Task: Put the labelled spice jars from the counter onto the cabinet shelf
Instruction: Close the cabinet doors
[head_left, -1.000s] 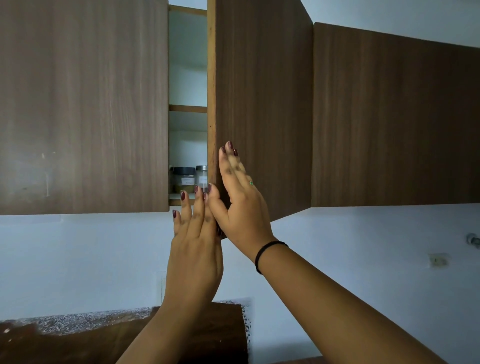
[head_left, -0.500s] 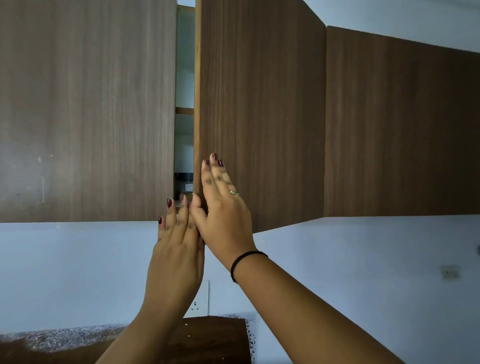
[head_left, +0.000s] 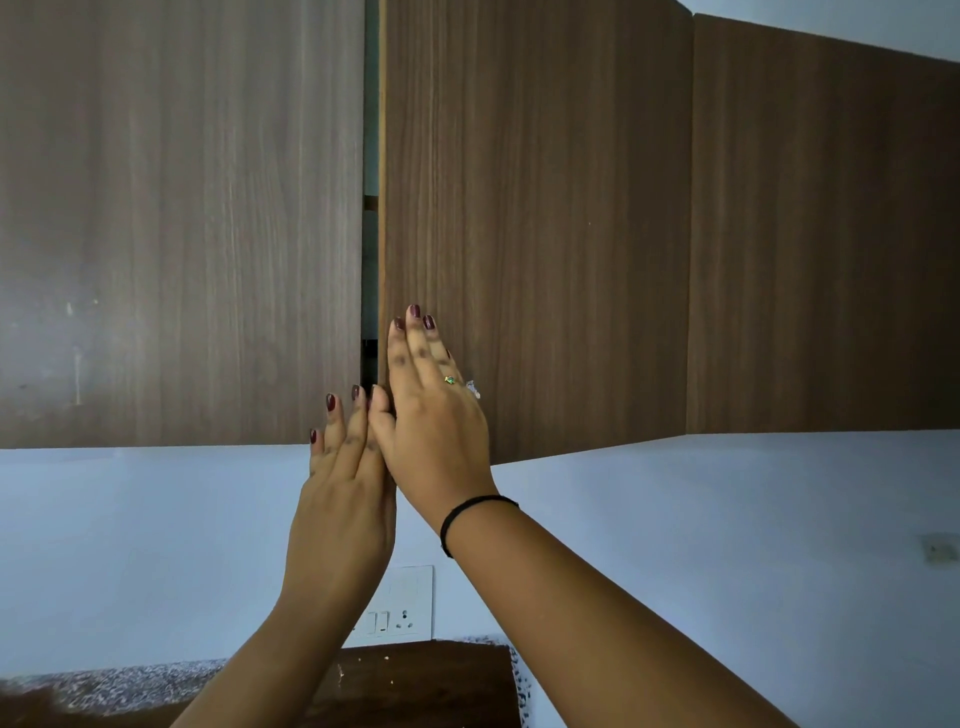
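Observation:
Two brown wooden cabinet doors fill the upper view. The right door (head_left: 535, 208) stands almost closed, leaving a thin dark gap (head_left: 370, 156) beside the left door (head_left: 182, 208). My right hand (head_left: 431, 410) lies flat against the right door's lower left edge, fingers straight and together, holding nothing. My left hand (head_left: 345, 478) is raised just below the gap, its fingertips at the left door's bottom corner, also holding nothing. The spice jars and the shelf are hidden behind the doors.
A third cabinet door (head_left: 821, 234) continues to the right. A pale wall with a switch and socket plate (head_left: 402, 605) runs below the cabinets. A speckled counter edge (head_left: 104, 686) and a dark wooden surface (head_left: 415, 680) sit at the bottom.
The right door has swung nearly closed under my right hand. The opening narrowed to a slit, and the jars on the shelf went out of sight.

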